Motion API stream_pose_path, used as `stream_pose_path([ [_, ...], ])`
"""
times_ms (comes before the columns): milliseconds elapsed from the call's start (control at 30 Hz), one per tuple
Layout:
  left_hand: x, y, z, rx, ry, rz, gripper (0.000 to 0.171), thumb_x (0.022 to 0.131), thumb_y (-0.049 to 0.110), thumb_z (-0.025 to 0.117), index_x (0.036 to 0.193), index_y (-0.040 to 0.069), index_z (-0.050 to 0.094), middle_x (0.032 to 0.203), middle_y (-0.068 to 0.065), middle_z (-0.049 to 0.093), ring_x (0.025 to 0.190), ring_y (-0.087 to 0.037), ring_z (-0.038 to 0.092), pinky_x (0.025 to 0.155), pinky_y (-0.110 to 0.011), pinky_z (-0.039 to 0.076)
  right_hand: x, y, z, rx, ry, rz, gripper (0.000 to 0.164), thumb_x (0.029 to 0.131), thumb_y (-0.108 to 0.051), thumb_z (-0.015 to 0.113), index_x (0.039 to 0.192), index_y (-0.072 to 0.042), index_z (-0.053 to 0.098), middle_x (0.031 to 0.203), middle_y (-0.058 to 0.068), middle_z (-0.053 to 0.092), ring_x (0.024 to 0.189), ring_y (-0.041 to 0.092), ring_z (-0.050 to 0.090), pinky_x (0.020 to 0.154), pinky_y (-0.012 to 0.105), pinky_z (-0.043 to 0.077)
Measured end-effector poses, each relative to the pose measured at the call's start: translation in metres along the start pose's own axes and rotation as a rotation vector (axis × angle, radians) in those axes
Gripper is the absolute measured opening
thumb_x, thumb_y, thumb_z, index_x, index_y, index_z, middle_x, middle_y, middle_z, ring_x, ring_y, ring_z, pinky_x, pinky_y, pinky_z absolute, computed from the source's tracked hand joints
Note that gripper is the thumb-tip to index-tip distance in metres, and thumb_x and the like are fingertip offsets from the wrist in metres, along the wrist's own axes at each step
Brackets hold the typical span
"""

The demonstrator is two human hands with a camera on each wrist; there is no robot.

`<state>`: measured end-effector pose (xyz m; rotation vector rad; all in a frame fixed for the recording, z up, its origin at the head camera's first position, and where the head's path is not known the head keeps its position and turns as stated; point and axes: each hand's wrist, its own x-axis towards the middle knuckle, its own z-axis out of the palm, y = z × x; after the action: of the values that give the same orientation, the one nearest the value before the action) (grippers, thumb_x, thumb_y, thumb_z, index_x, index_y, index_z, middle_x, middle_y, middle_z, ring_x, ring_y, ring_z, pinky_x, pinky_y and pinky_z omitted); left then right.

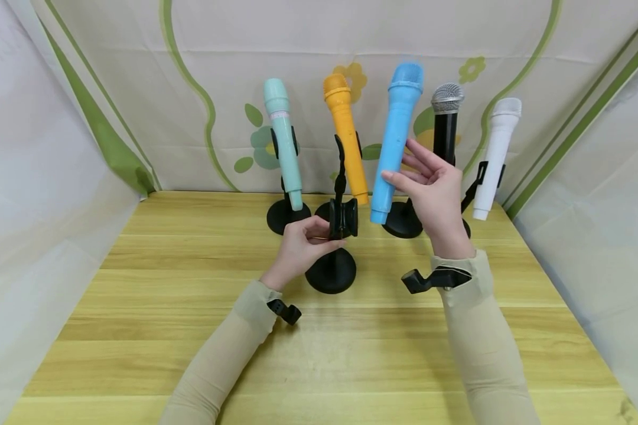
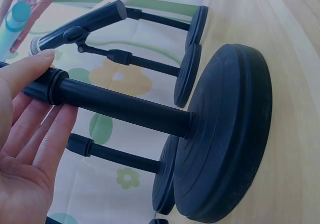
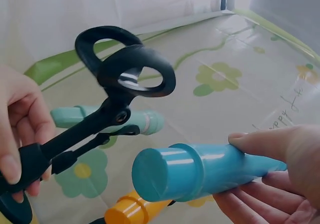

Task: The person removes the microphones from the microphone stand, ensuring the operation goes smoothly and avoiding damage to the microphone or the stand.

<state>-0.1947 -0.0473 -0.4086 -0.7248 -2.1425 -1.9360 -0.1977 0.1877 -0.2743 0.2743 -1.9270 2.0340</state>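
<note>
The right hand (image 1: 437,192) pinched the blue microphone (image 1: 399,118) between its thumb and the fingers opposite. The thumb pressed on the near face of the lower half, and the fingers bent behind the right side; the mesh head rose above the fingertips, and the narrow tail end hung below the thumb. The microphone was in the air, its top leaning slightly right, just to the right of the nearest black stand (image 1: 331,271) and apart from its clip (image 1: 344,218).

The left hand (image 1: 302,243) gripped that stand at the collar beneath the clip, thumb on one side of the pole and fingers on the other. The clip was above those fingers, with nothing in it, and the round base rested on the wooden table (image 1: 329,366).

Behind, from left to right, a green microphone (image 1: 285,136), an orange microphone (image 1: 345,124), a black microphone (image 1: 445,130) with a silver head and a white microphone (image 1: 498,153) leaned in stands before a flowered cloth (image 1: 308,35).
</note>
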Motion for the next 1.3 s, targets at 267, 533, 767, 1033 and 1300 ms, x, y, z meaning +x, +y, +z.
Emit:
stream_pose_path([
  [267, 0.000, -0.001, 0.000, -0.005, 0.003, 0.003, 0.021, 0.080, -0.002, 0.086, 0.095, 0.004, 0.073, 0.096, -0.006, 0.075, 0.085, -0.023, 0.074, 0.076, -0.034, 0.061, -0.010, 0.016, -0.011, -0.079, -0.016, 0.008, 0.062, 0.080, -0.007, 0.089, 0.138, -0.010, 0.065, 0.121, 0.012, 0.071, 0.096, 0.016, 0.073, 0.087, 0.026, 0.057],
  [533, -0.001, -0.003, -0.002, -0.015, -0.010, 0.035, 0.020, 0.081, 0.003, 0.087, 0.095, 0.007, 0.073, 0.096, -0.003, 0.075, 0.085, -0.019, 0.074, 0.076, -0.034, 0.062, -0.022, 0.029, -0.022, -0.151, -0.048, 0.022, 0.063, 0.082, -0.007, 0.088, 0.140, -0.009, 0.063, 0.122, 0.013, 0.071, 0.096, 0.014, 0.073, 0.085, 0.024, 0.057],
  [767, -0.001, 0.001, -0.002, -0.016, -0.007, 0.033, 0.019, 0.082, 0.004, 0.087, 0.095, 0.005, 0.073, 0.096, -0.005, 0.075, 0.084, -0.020, 0.074, 0.075, -0.034, 0.062, -0.033, 0.039, -0.031, -0.218, -0.072, 0.065, 0.064, 0.084, -0.009, 0.086, 0.142, -0.011, 0.061, 0.126, 0.013, 0.069, 0.099, 0.013, 0.072, 0.084, 0.024, 0.057],
  [1033, 0.000, -0.002, -0.002, -0.024, -0.003, 0.028, 0.020, 0.081, 0.002, 0.086, 0.096, 0.004, 0.073, 0.096, -0.007, 0.075, 0.084, -0.023, 0.075, 0.076, -0.033, 0.061, -0.048, 0.053, -0.046, -0.290, -0.118, 0.101, 0.066, 0.086, -0.012, 0.085, 0.145, -0.011, 0.058, 0.128, 0.015, 0.067, 0.100, 0.013, 0.072, 0.086, 0.025, 0.057],
  [1300, -0.003, 0.020, -0.002, -0.023, -0.012, 0.006, 0.019, 0.081, -0.006, 0.083, 0.095, -0.003, 0.071, 0.096, -0.016, 0.074, 0.084, -0.031, 0.074, 0.076, -0.034, 0.061, -0.059, 0.069, -0.061, -0.319, -0.125, 0.168, 0.067, 0.085, -0.015, 0.087, 0.145, -0.011, 0.058, 0.129, 0.016, 0.066, 0.101, 0.014, 0.072, 0.085, 0.025, 0.057],
])
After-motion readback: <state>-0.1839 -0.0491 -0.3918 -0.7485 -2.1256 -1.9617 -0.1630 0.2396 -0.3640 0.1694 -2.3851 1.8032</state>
